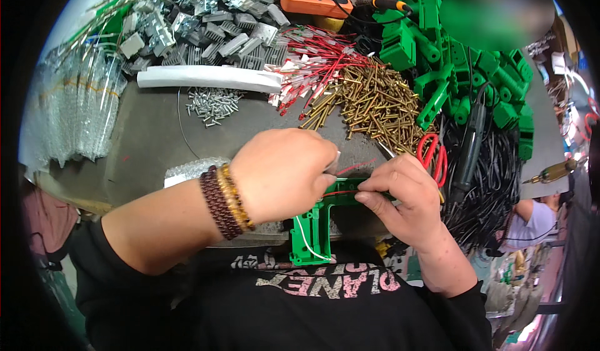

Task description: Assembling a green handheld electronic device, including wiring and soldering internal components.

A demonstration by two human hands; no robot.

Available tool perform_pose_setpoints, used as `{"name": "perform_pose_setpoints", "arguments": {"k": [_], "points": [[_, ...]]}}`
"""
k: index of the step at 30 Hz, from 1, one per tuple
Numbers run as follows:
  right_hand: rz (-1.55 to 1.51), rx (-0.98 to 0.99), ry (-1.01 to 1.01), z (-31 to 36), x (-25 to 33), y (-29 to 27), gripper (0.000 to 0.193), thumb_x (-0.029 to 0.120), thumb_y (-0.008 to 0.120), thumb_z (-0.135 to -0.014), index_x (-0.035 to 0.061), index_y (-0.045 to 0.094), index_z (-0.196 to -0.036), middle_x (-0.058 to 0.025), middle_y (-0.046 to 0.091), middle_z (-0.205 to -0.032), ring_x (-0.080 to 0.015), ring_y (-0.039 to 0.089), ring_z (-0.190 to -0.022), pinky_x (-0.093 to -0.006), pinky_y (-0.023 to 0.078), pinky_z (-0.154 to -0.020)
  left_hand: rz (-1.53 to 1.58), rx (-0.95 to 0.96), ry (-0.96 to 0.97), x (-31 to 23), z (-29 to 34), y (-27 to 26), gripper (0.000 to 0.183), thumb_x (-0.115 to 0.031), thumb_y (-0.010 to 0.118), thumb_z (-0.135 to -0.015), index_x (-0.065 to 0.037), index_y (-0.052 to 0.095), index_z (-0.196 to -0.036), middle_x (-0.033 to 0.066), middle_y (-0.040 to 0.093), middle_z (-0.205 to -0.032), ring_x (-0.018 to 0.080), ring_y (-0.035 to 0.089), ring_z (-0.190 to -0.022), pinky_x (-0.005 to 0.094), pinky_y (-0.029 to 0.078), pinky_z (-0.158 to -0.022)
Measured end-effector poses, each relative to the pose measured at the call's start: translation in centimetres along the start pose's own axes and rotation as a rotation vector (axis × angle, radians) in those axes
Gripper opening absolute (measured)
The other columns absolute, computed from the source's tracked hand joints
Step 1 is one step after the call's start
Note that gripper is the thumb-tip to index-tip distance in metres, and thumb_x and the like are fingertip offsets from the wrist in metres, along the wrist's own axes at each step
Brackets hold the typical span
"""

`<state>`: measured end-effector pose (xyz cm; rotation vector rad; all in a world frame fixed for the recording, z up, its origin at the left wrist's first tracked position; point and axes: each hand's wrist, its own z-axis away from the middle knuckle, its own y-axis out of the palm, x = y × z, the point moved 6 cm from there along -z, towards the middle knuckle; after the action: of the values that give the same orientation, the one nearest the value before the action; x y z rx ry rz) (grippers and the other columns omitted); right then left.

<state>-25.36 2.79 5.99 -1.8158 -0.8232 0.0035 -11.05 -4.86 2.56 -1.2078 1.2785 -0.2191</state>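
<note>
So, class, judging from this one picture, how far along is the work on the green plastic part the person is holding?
Done: a white wire already runs down the green plastic part. In hand: the left hand and right hand pinch a red wire at the part's top end. Left: piles of brass screws, red wires, grey metal pieces and more green parts lie unused on the table.

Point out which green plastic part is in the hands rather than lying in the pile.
It is the green plastic frame at the bench's near edge, held between the left hand and right hand, with a white wire across it. The other green parts lie heaped behind, untouched.
</note>
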Motion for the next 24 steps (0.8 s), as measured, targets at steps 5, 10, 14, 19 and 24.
{"name": "perform_pose_setpoints", "arguments": {"k": [5,10,14,19,24], "points": [[-0.108,-0.15,0.109,1.6,-1.5,0.3,0.02,0.017,0.084,-0.071,0.0091,0.067,-0.08,-0.0013,0.066,-0.077,-0.0231,0.06,-0.072,-0.0363,0.044,-0.068,0.023,-0.028,-0.006,0.0,0.9,-0.5,0.01,-0.012,0.066,-0.085,-0.004,0.063,-0.091,0.0142,0.062,-0.085,0.0363,0.061,-0.083,0.0449,0.049,-0.073],[-0.078,-0.181,0.012,1.9,-0.8,-0.1,0.021,0.022,0.084,-0.067,0.0127,0.07,-0.079,-0.0006,0.068,-0.085,-0.0219,0.06,-0.078,-0.0369,0.044,-0.075,-0.037,-0.111,0.127,-1.8,1.0,-0.8,0.013,-0.011,0.069,-0.08,-0.006,0.06,-0.089,0.0123,0.059,-0.085,0.0345,0.059,-0.083,0.0432,0.048,-0.073],[0.141,-0.33,-0.157,2.8,1.1,-1.0,0.021,0.025,0.08,-0.061,0.0176,0.071,-0.078,0.0006,0.068,-0.098,-0.0228,0.059,-0.088,-0.0418,0.044,-0.083,-0.093,-0.091,0.173,-2.2,0.5,-1.2,0.015,-0.011,0.071,-0.078,-0.007,0.06,-0.088,0.0108,0.058,-0.084,0.0329,0.058,-0.085,0.0425,0.046,-0.076],[0.198,-0.357,-0.156,3.5,1.1,-0.9,0.02,0.026,0.077,-0.061,0.0173,0.07,-0.077,0.0014,0.067,-0.098,-0.0207,0.059,-0.088,-0.0412,0.043,-0.084,-0.135,-0.083,0.117,-1.3,0.6,-1.7,0.015,-0.012,0.073,-0.079,-0.006,0.06,-0.086,0.0097,0.057,-0.08,0.033,0.057,-0.08,0.042,0.046,-0.073],[0.172,-0.223,-0.146,3.6,1.0,-0.2,0.022,0.023,0.079,-0.062,0.0146,0.066,-0.078,0.0031,0.065,-0.092,-0.0179,0.059,-0.084,-0.0382,0.041,-0.079,-0.056,-0.069,0.017,-0.7,0.4,-1.0,0.012,-0.007,0.071,-0.079,-0.004,0.061,-0.086,0.0095,0.056,-0.078,0.028,0.057,-0.072,0.0371,0.047,-0.067]]}}
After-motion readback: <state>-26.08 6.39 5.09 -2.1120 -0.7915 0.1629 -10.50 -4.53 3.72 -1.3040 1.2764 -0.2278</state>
